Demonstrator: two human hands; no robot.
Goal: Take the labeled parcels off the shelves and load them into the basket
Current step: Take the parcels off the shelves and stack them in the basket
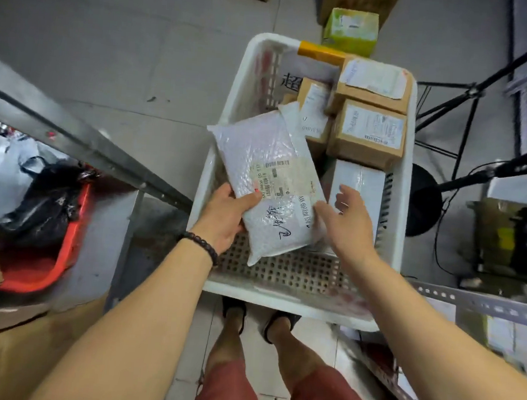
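1. Fingers of the left hand (pixel 223 218) lie hidden beneath the bubble-wrap parcel (pixel 268 168); only the thumb shows.
2. The print on the parcel's label (pixel 284 179) is too small to read.
3. The right hand (pixel 350 225) covers part of a white box (pixel 359 183) in the basket (pixel 279 302).
4. The red bin (pixel 62 253) is blurred and lies half under a black bag (pixel 47 205).

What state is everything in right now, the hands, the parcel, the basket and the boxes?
White bubble-wrap mailer parcel: label up, held over the basket, not yet let go.
Left hand: grips the parcel's near left edge.
Right hand: open, thumb at the parcel's right edge.
White perforated plastic basket: far end loaded, near end bare.
Brown cardboard boxes: sealed, labelled, packed together at the basket's far end.
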